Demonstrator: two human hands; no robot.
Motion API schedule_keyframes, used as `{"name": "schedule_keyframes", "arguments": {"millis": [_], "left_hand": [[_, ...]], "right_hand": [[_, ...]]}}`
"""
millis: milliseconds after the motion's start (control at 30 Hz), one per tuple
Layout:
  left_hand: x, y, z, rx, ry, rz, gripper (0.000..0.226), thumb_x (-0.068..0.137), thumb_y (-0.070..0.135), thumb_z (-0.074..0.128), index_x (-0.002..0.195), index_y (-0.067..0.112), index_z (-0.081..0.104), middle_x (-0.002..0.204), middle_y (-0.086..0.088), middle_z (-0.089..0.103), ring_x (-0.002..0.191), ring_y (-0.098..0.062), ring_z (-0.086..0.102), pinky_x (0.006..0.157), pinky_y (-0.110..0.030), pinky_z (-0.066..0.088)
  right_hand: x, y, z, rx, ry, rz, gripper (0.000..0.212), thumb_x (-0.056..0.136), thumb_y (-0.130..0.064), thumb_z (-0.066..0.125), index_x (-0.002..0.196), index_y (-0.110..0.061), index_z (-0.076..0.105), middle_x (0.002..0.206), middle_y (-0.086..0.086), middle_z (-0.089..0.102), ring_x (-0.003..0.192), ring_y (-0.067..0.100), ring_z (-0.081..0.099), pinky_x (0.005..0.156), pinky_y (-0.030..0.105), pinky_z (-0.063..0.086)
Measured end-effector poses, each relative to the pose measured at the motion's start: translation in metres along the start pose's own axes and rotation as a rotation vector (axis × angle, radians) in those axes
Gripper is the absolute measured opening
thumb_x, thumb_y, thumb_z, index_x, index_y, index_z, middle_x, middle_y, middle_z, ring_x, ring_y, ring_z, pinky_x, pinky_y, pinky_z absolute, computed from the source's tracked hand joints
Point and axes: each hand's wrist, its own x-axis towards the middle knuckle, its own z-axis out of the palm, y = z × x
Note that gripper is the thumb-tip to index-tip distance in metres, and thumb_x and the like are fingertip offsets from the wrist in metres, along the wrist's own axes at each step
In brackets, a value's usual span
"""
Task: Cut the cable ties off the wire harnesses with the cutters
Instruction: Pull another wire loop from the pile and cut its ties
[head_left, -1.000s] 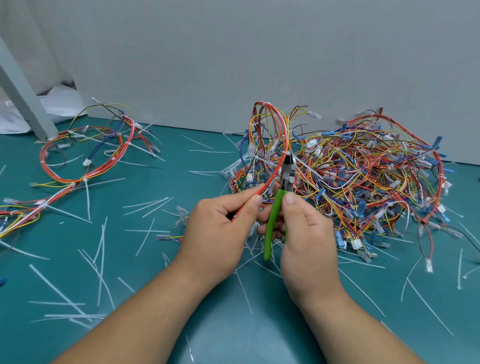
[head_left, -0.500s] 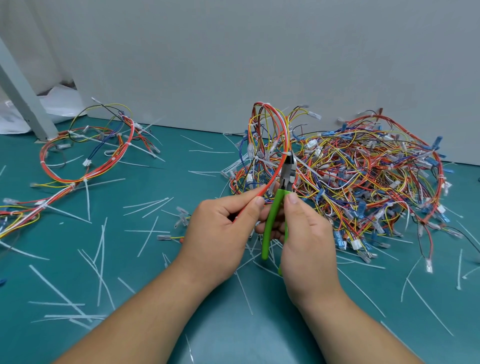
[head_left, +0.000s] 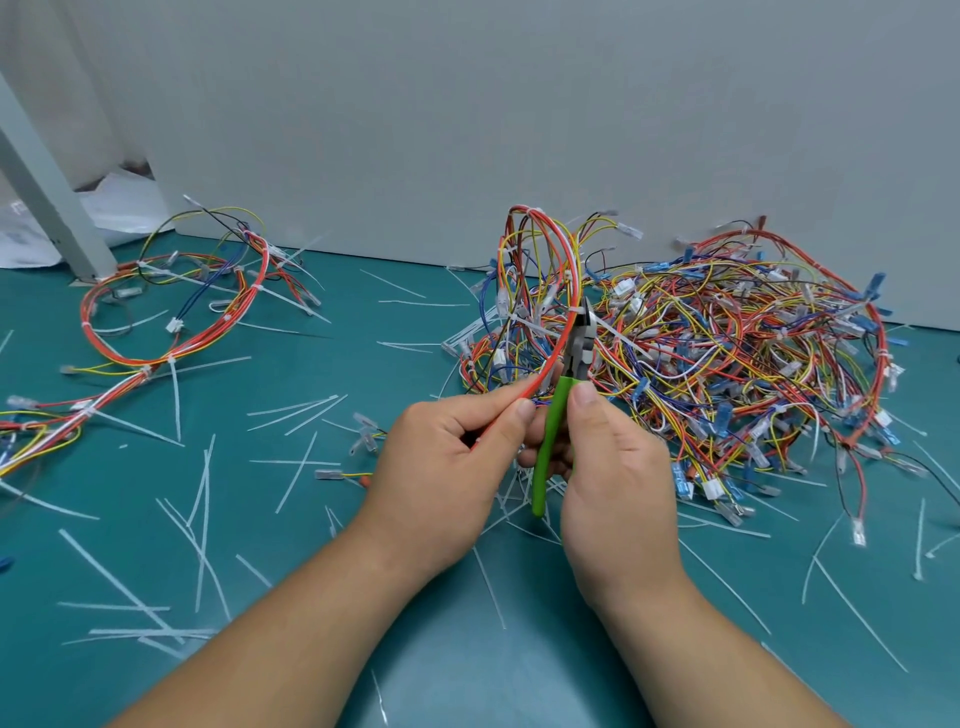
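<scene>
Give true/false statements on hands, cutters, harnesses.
1. The right hand holds the green-handled cutters. True.
2. The left hand lies flat on the table. False: it pinches the red wires of the raised harness.
3. The cutters' head is at a white cable tie on that harness. True.
4. The big harness pile is left of the hands. False: right; a smaller harness lies left.
5. No cut ties lie on the table. False: white cut ties are scattered over it.
</scene>
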Motion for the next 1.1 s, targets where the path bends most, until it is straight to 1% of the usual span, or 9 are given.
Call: {"name": "schedule_keyframes", "arguments": {"millis": [100,233,367,533,667,733,833,933,1100], "left_hand": [[-0.001,-0.001,0.001,-0.005,-0.007,-0.017,0.029,0.100,0.006,0.059,0.114,0.027,0.074,0.090,0.016,0.078,0.083,0.010,0.068,0.077,-0.005,0.049],[0.000,-0.003,0.001,-0.003,0.013,-0.031,0.028,0.100,0.009,0.060,0.112,0.029,0.075,0.087,0.017,0.077,0.076,0.009,0.066,0.075,-0.005,0.048],[0.000,-0.002,0.001,0.020,0.013,-0.014,0.029,0.100,0.010,0.060,0.114,0.030,0.075,0.080,0.021,0.073,0.071,0.009,0.061,0.073,-0.004,0.047],[0.002,-0.005,-0.002,0.062,0.074,-0.026,0.025,0.098,0.021,0.064,0.111,0.040,0.073,0.099,0.021,0.076,0.086,0.006,0.064,0.079,-0.008,0.048],[0.002,-0.006,0.001,-0.016,0.109,-0.053,0.014,0.091,0.022,0.069,0.092,0.035,0.074,0.080,0.008,0.077,0.074,-0.013,0.072,0.068,-0.020,0.055],[0.003,-0.007,0.000,-0.021,0.161,-0.058,0.010,0.086,0.030,0.072,0.082,0.027,0.063,0.069,-0.005,0.067,0.060,-0.027,0.059,0.056,-0.034,0.050],[0.004,-0.010,-0.004,0.049,0.215,-0.038,0.030,0.081,0.042,0.073,0.077,0.024,0.050,0.061,0.004,0.049,0.054,-0.013,0.040,0.049,-0.028,0.034],[0.005,-0.008,-0.007,0.136,0.239,-0.025,0.026,0.078,0.042,0.076,0.071,0.026,0.057,0.065,0.010,0.050,0.050,-0.006,0.043,0.047,-0.018,0.032],[0.007,-0.007,-0.011,0.262,0.253,0.065,0.015,0.078,0.044,0.077,0.083,0.032,0.072,0.096,0.011,0.060,0.085,-0.011,0.068,0.063,-0.020,0.050]], "right_hand": [[0.000,-0.002,0.001,-0.010,-0.020,-0.019,0.054,0.103,-0.042,0.043,0.087,0.001,0.072,0.082,0.021,0.072,0.080,0.042,0.068,0.071,0.045,0.062],[0.000,-0.004,0.002,-0.020,-0.032,-0.035,0.057,0.102,-0.045,0.043,0.081,0.003,0.067,0.076,0.020,0.067,0.073,0.038,0.065,0.068,0.045,0.062],[0.001,-0.004,0.003,-0.009,-0.021,-0.038,0.056,0.100,-0.049,0.044,0.074,-0.004,0.064,0.070,0.014,0.064,0.064,0.030,0.063,0.061,0.034,0.060],[0.001,-0.003,0.000,0.199,-0.016,0.062,0.038,0.090,-0.057,0.054,0.086,-0.028,0.077,0.075,0.003,0.066,0.066,0.018,0.065,0.064,0.031,0.055],[0.001,-0.002,-0.002,0.323,-0.089,0.053,0.017,0.077,-0.039,0.069,0.090,-0.028,0.072,0.085,0.004,0.071,0.081,0.021,0.071,0.076,0.035,0.056],[-0.001,-0.003,-0.002,0.265,-0.145,0.001,0.015,0.077,-0.032,0.069,0.091,-0.029,0.073,0.090,0.001,0.073,0.089,0.021,0.071,0.081,0.034,0.056],[-0.003,-0.006,-0.003,0.167,-0.190,-0.044,0.022,0.083,-0.016,0.068,0.104,-0.019,0.071,0.104,-0.003,0.077,0.099,0.011,0.072,0.085,0.026,0.056],[-0.005,-0.008,-0.002,0.149,-0.244,-0.024,0.031,0.086,-0.010,0.060,0.113,-0.021,0.070,0.111,-0.006,0.078,0.106,0.009,0.072,0.089,0.024,0.056],[-0.006,-0.007,-0.001,0.195,-0.206,-0.019,0.033,0.089,-0.015,0.063,0.117,-0.029,0.074,0.117,-0.002,0.077,0.113,0.018,0.072,0.097,0.035,0.057]]}}
